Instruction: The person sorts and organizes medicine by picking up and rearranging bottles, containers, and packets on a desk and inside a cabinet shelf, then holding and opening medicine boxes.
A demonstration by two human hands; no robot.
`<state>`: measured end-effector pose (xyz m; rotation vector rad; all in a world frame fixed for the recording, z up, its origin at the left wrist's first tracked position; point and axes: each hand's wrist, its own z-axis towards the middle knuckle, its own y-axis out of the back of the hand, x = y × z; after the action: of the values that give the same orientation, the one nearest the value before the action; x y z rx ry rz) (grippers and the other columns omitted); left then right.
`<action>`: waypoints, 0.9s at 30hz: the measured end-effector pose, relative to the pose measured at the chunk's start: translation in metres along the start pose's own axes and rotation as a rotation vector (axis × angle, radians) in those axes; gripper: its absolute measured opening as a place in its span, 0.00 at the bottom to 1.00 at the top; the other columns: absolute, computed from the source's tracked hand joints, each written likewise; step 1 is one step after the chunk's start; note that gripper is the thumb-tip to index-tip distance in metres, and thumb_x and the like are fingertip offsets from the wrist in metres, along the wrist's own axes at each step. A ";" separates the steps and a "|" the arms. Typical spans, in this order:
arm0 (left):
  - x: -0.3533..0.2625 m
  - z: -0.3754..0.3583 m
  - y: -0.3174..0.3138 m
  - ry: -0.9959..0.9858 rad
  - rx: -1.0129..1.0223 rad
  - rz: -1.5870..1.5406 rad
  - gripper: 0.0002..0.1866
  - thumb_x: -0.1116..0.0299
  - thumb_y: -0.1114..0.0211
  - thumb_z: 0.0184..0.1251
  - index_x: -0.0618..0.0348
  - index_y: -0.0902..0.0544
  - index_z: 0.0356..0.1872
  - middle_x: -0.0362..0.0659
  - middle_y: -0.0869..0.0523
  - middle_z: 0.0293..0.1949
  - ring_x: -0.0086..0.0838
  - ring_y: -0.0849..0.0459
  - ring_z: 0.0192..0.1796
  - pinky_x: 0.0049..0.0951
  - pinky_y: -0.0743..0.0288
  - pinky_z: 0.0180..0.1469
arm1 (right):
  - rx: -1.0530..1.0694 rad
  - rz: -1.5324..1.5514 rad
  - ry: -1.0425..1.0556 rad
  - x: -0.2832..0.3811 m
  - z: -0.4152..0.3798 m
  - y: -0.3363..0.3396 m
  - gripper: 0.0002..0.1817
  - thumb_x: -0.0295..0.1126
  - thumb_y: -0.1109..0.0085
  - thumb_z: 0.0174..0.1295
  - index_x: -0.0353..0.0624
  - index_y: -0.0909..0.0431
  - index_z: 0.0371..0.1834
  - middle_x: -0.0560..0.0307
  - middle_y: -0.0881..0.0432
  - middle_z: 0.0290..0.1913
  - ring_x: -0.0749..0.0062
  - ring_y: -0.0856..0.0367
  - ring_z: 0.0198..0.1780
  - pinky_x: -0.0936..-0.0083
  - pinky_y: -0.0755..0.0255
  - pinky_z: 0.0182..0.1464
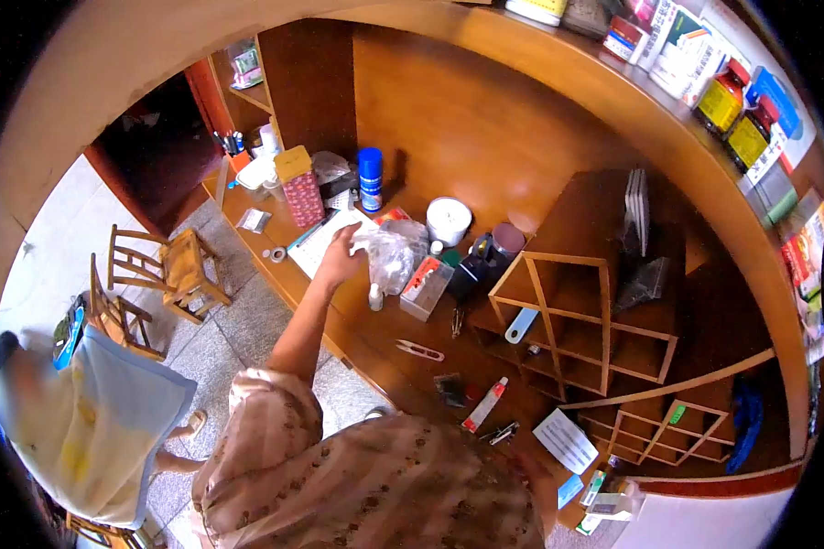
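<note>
My left hand (pixel 341 260) reaches over the wooden desk with its fingers close to a clear plastic bag (pixel 394 261). Whether the fingers grip the bag is too small to tell. Under and beside the hand lies a white sheet of paper (pixel 317 245). A small white bottle (pixel 375 296) stands just in front of the bag, and a clear box (pixel 426 288) sits to its right. Behind are a blue spray can (pixel 370 180), a white roll (pixel 449 220) and a red patterned box (pixel 303 194). My right hand is hidden behind my patterned sleeve.
Tweezers (pixel 420 350), a red and white tube (pixel 485 404) and a printed card (pixel 565 441) lie nearer me. Lattice shelving (pixel 604 325) stands on the right. Medicine bottles (pixel 723 97) line the upper shelf. A person under a light cloth (pixel 92 412) and wooden chairs (pixel 188 265) are at left.
</note>
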<state>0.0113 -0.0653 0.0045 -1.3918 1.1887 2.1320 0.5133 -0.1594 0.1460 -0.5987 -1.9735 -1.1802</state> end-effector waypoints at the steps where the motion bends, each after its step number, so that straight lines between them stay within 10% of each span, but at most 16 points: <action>1: 0.007 -0.010 0.008 0.017 -0.068 0.034 0.27 0.74 0.38 0.55 0.58 0.29 0.60 0.57 0.30 0.60 0.49 0.24 0.56 0.36 0.29 0.59 | 0.059 -0.058 -0.066 0.006 0.003 0.002 0.23 0.27 0.44 0.55 0.49 0.25 0.58 0.49 0.20 0.49 0.62 0.22 0.49 0.73 0.29 0.49; 7: 0.078 -0.063 0.047 0.118 -0.313 0.500 0.17 0.69 0.40 0.58 0.66 0.20 0.47 0.57 0.22 0.50 0.50 0.24 0.53 0.41 0.30 0.57 | 0.020 -0.296 0.084 -0.060 0.009 -0.010 0.24 0.28 0.43 0.56 0.50 0.26 0.58 0.54 0.18 0.44 0.68 0.20 0.43 0.76 0.28 0.43; 16: 0.145 -0.042 0.081 0.236 -0.311 0.747 0.29 0.61 0.42 0.63 0.62 0.35 0.64 0.55 0.39 0.68 0.55 0.44 0.70 0.43 0.47 0.71 | 0.071 -0.287 -0.006 -0.004 0.016 -0.013 0.22 0.28 0.41 0.55 0.50 0.24 0.56 0.53 0.18 0.44 0.67 0.20 0.43 0.75 0.28 0.44; 27: 0.175 0.024 0.138 0.001 -0.381 0.719 0.20 0.64 0.44 0.62 0.63 0.25 0.53 0.60 0.29 0.59 0.51 0.33 0.62 0.43 0.37 0.64 | 0.013 -0.267 0.056 -0.022 0.024 -0.031 0.20 0.28 0.41 0.54 0.47 0.22 0.52 0.50 0.18 0.45 0.62 0.20 0.44 0.71 0.26 0.45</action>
<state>-0.1754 -0.1574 -0.0797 -1.2073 1.5037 2.9752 0.4960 -0.1531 0.1048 -0.2967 -2.0565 -1.3266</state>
